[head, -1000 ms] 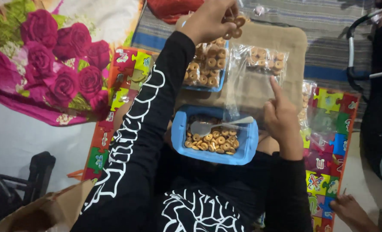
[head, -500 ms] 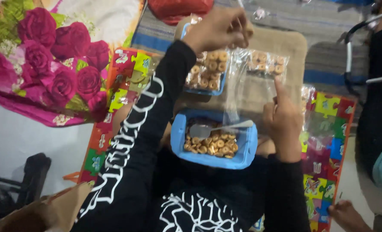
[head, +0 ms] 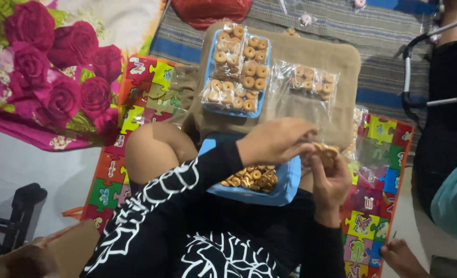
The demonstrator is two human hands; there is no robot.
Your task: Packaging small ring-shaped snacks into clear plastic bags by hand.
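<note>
- My left hand [head: 275, 140], up over the far tray a second ago, has come down above the near blue tray [head: 286, 181], fingers curled together around small ring biscuits [head: 325, 151] at my right hand.
- My right hand [head: 330, 177], which was pointing a finger along the clear bag, now cups upward beside the left, fingers pinching the same biscuits.
- More loose ring biscuits lie in the near tray on my lap; the spoon seen earlier is hidden by my left hand.
- The far blue tray [head: 212, 51], now uncovered, holds filled packets [head: 239, 67] on a tan cushion [head: 341, 54].
- A part-filled clear bag [head: 303, 85] lies just right of it.
</note>
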